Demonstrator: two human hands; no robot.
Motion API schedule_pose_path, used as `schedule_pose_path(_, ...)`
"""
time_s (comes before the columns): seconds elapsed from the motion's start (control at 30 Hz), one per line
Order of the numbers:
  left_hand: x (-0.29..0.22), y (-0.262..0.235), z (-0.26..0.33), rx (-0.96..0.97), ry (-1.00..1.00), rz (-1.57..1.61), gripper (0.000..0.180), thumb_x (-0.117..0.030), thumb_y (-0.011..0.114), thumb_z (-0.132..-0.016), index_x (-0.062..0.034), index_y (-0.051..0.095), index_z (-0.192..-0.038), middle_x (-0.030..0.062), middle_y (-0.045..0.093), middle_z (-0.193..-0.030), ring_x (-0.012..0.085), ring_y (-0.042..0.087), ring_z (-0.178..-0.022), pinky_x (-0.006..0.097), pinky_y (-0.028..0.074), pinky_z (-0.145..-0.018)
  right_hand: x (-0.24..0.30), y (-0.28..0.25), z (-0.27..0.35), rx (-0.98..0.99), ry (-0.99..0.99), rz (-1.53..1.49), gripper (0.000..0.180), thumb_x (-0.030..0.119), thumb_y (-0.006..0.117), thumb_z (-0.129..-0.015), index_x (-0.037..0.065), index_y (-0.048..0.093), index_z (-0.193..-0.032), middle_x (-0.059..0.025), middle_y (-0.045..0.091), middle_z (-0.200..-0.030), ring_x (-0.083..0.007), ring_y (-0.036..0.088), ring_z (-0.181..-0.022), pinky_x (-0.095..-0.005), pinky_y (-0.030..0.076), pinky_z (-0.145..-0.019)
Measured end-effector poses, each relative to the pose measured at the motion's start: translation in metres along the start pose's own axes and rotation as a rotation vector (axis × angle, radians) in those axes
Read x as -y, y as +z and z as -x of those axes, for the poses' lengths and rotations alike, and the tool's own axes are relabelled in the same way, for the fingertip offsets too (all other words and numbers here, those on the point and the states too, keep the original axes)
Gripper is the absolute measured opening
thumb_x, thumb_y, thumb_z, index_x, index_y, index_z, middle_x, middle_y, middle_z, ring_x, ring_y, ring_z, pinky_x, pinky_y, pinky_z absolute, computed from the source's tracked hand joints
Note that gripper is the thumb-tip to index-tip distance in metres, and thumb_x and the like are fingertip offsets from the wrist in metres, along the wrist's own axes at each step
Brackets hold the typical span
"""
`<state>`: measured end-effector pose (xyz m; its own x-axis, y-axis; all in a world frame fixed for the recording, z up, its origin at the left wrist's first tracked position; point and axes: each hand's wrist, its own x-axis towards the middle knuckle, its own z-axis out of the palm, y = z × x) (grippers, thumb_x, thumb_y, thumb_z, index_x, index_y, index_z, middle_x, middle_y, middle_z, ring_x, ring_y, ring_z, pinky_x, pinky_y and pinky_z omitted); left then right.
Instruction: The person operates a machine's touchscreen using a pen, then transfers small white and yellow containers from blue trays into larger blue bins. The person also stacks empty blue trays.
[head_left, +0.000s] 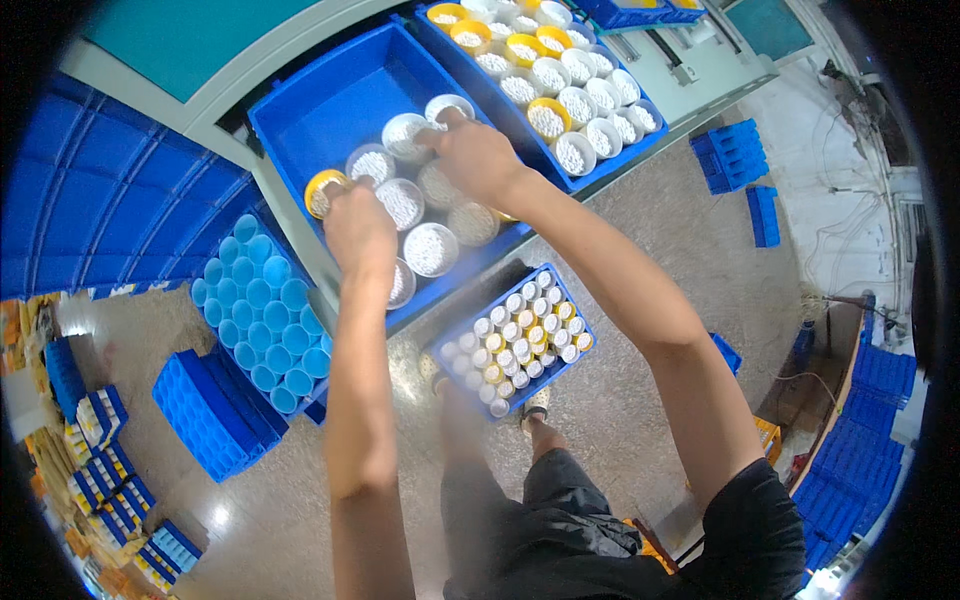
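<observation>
Both my hands are over a blue crate (335,85) that holds several round cups filled with small white pellets. My left hand (362,225) has its fingers closed at the rims of a yellow cup (318,190) and the translucent white cup (371,163) beside it. My right hand (475,160) pinches the touching rims of two white cups, one nearer the middle (402,140) and one farther right (450,106). More filled cups (431,250) stand between and below my hands. My fingertips are partly hidden by the rims.
Right of the crate, another blue crate (650,150) holds rows of filled white and yellow cups. A crate of capped containers (520,400) sits on the floor by my feet. Light-blue empty cups (262,310) stand at left, near stacked blue trays (210,415).
</observation>
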<state>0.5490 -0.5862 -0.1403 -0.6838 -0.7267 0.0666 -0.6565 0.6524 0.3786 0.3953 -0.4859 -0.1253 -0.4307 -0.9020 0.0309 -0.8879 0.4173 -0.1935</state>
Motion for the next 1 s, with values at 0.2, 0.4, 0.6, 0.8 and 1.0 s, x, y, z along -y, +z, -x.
schedule_pose_path(0.2, 0.002, 0.01, -0.011, -0.025, -0.029, 0.07, 0.021, -0.001, 0.056, -0.089, -0.0003, 0.075, -0.099, 0.0257, 0.072, -0.09, 0.0433, 0.073, -0.086, 0.05, 0.059, -0.072, 0.0, 0.015, -0.03, 0.17, 0.091, 0.107, 0.024, 0.006, 0.062, -0.085, 0.009, 0.074, -0.106, -0.0207, 0.069, -0.115, -0.0365, 0.073, -0.099, -0.0424, 0.06, -0.085)
schedule_pose_path(0.4, 0.007, 0.022, -0.023, -0.001, -0.05, 0.123, 0.019, 0.002, 0.056, -0.088, 0.0009, 0.075, -0.089, 0.026, 0.073, -0.088, 0.0444, 0.073, -0.084, 0.049, 0.06, -0.069, 0.003, 0.022, -0.021, 0.132, 0.102, 0.149, 0.013, 0.003, 0.065, -0.082, 0.005, 0.077, -0.089, -0.0167, 0.074, -0.094, -0.0342, 0.075, -0.091, -0.0401, 0.062, -0.079)
schedule_pose_path(0.6, 0.013, -0.033, -0.005, -0.083, 0.073, 0.184, 0.022, -0.001, 0.066, -0.085, -0.0042, 0.077, -0.104, 0.0228, 0.074, -0.102, 0.0396, 0.073, -0.085, 0.046, 0.057, -0.081, -0.002, -0.028, 0.002, -0.132, 0.038, -0.072, 0.02, 0.006, 0.061, -0.085, 0.01, 0.08, -0.093, -0.0198, 0.075, -0.092, -0.0343, 0.075, -0.085, -0.0431, 0.061, -0.078)
schedule_pose_path(0.8, -0.028, -0.139, 0.109, -0.274, 0.142, 0.327, 0.024, -0.008, 0.076, -0.091, -0.0045, 0.077, -0.114, 0.0121, 0.078, -0.092, 0.0114, 0.071, -0.078, 0.027, 0.054, -0.063, -0.009, -0.13, 0.125, -0.448, -0.168, -0.168, 0.032, -0.002, 0.064, -0.079, 0.007, 0.08, -0.105, -0.0198, 0.075, -0.098, -0.0343, 0.075, -0.089, -0.0406, 0.061, -0.081)
schedule_pose_path(1.0, -0.082, -0.157, 0.279, -0.013, -0.16, 0.35, 0.023, -0.004, 0.076, -0.091, -0.0013, 0.077, -0.114, 0.0108, 0.078, -0.104, 0.0138, 0.073, -0.089, 0.027, 0.058, -0.072, -0.015, -0.139, 0.305, -0.21, -0.08, -0.216, 0.03, -0.007, 0.068, -0.08, 0.005, 0.079, -0.105, -0.0219, 0.073, -0.114, -0.0324, 0.076, -0.092, -0.0352, 0.065, -0.079)
